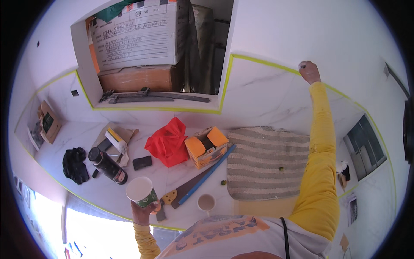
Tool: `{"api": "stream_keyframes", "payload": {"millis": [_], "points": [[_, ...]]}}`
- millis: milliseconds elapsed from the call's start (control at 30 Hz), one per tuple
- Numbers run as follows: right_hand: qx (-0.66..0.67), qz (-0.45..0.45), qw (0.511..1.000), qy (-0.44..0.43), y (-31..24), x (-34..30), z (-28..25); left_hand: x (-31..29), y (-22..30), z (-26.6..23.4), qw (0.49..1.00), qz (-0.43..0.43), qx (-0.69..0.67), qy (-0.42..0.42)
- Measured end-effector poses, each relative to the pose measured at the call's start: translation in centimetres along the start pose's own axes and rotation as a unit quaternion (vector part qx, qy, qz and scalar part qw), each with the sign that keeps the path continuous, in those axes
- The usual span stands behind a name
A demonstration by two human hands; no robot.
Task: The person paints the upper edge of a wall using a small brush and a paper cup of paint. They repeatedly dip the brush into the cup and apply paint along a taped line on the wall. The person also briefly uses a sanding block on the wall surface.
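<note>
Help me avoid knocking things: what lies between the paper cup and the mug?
The head view shows a tan tool handle and the lower end of a blue stick between the paper cup and the mug.

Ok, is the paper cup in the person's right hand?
No, the left hand holds the paper cup, while the right hand is raised near the yellow tape on the wall.

Indoor worksite: yellow tape [227, 82], handsaw [186, 190]
</note>
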State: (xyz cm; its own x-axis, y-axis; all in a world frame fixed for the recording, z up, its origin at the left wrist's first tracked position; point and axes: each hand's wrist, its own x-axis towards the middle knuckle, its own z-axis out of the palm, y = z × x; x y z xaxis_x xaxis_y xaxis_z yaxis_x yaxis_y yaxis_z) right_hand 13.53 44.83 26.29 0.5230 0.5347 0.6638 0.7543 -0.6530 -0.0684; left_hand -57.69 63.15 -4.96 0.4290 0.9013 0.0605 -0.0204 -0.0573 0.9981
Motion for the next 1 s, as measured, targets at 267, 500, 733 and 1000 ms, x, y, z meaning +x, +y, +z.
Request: {"api": "stream_keyframes", "payload": {"millis": [267,500,733,1000], "points": [[0.358,-0.046,0.927,-0.101,-15.2,2.1,1.8,2.4,0.8,1.9,0.993,0.082,0.069,-0.039],[0.355,0.113,0.924,-0.085,-5.7,0.8,0.1,1.0,2.7,2.6,0.996,0.077,-0.004,-0.041],[0.049,0.08,0.992,0.081,-0.8,-0.9,1.7,-0.1,4.4,2.2,0.997,0.036,-0.021,-0.062],[0.306,-0.098,0.946,0.034,-17.5,1.1,5.2,0.4,4.3,3.2,0.994,0.099,-0.009,-0.034]]}}
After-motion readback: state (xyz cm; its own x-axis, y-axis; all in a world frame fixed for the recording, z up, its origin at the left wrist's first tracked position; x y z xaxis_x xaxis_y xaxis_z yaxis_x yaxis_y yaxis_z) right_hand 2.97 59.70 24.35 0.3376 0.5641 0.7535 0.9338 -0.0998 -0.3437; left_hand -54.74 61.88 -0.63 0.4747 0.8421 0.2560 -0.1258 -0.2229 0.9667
